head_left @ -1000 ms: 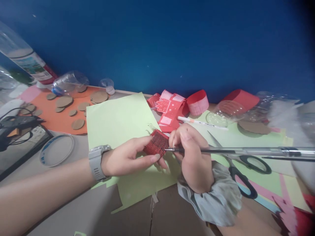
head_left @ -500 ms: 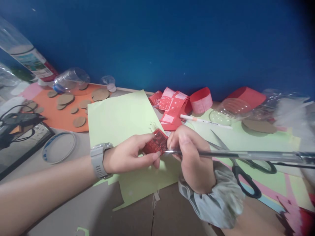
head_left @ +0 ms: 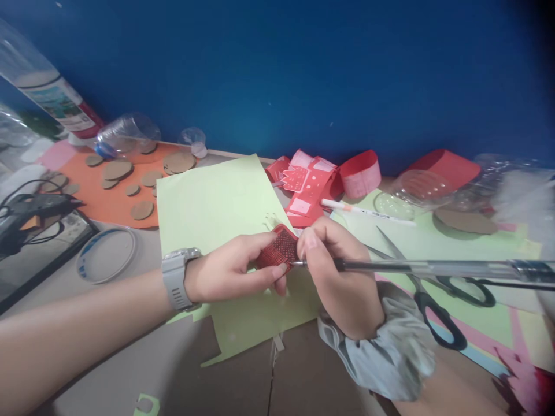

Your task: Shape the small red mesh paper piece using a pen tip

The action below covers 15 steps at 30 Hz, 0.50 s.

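Observation:
Between the thumb and fingers of my left hand point(head_left: 238, 263) is a small red piece point(head_left: 280, 248) covered in a dark crosshatched pattern; its lower part is hidden by the fingers. My right hand point(head_left: 338, 271) is closed around a pen point(head_left: 416, 267) with a clear barrel, its tip touching the lower right edge of the red piece. Beneath both hands lies a pale green paper sheet point(head_left: 208, 202) with cut edges. To the right of my right hand, black-handled scissors point(head_left: 437, 318) lie partly open on stacked coloured paper.
Behind are red paper strips point(head_left: 314, 185), a red paper ring point(head_left: 359, 176) and a white marker point(head_left: 368, 212). At left, cardboard discs point(head_left: 118, 170) rest on orange paper point(head_left: 93, 202), near a tape roll point(head_left: 106, 255), glue gun point(head_left: 39, 208) and plastic bottle point(head_left: 60, 101). A blue wall point(head_left: 277, 75) rises behind.
The pen tip has shifted slightly along the edge of the red piece. The view has moved a little, and both hands keep their holds.

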### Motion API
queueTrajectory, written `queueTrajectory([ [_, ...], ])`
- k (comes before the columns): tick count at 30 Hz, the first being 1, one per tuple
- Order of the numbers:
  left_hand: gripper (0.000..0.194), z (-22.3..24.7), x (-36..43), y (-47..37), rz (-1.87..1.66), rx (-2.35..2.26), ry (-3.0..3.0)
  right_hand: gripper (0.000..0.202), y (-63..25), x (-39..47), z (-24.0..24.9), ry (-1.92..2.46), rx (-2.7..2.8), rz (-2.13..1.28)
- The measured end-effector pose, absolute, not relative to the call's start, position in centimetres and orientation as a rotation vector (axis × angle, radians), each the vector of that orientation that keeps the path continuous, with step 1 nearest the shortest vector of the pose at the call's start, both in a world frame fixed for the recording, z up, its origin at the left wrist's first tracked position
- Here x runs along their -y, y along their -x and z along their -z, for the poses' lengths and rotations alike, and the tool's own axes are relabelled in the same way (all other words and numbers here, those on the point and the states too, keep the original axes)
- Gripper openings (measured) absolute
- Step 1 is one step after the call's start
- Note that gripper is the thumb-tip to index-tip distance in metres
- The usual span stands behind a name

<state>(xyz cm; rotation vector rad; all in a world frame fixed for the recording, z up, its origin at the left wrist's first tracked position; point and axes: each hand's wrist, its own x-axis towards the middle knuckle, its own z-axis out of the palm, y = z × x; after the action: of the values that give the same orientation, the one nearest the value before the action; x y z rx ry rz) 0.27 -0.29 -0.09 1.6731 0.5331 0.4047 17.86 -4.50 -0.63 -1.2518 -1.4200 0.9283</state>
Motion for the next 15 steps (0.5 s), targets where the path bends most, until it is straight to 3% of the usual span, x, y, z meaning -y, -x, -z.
queueTrajectory([
  [15,0.009,-0.08,0.23,-0.28,-0.402,-0.528,-1.684,0.027,-17.91,4.42,0.33,1.261,1.458,-0.930],
])
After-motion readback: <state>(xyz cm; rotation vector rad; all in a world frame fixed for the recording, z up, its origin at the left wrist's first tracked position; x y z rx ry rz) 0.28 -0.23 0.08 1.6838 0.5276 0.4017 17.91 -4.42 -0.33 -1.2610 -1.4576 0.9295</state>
